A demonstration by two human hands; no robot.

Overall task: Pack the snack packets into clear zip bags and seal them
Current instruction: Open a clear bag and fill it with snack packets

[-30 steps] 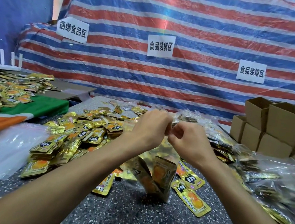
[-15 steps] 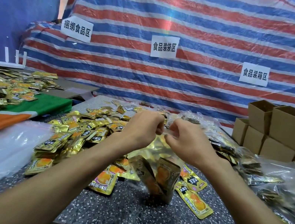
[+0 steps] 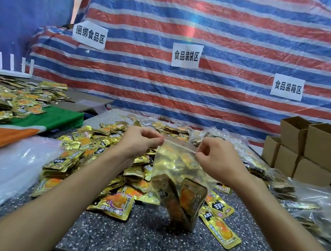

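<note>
Backdrop: red, blue and white striped plastic tarp with white paper labels stuck to it. Work surface: dark speckled stone desk.

Clear plastic zip bag is held upright over the middle of the desk, and its lower end appears to touch the surface. Gold foil snack packets stand inside it at the bottom.

Left hand pinches the left end of the bag's zip strip, fingers curled. Right hand pinches the right end likewise. The strip is stretched between them; cannot tell whether it is sealed.

Loose gold packets are heaped on the desk behind and left of the bag. A few more lie just right of it. Pile of empty clear bags at left edge. Filled clear bags at right. Brown cardboard boxes are stacked far right.
</note>
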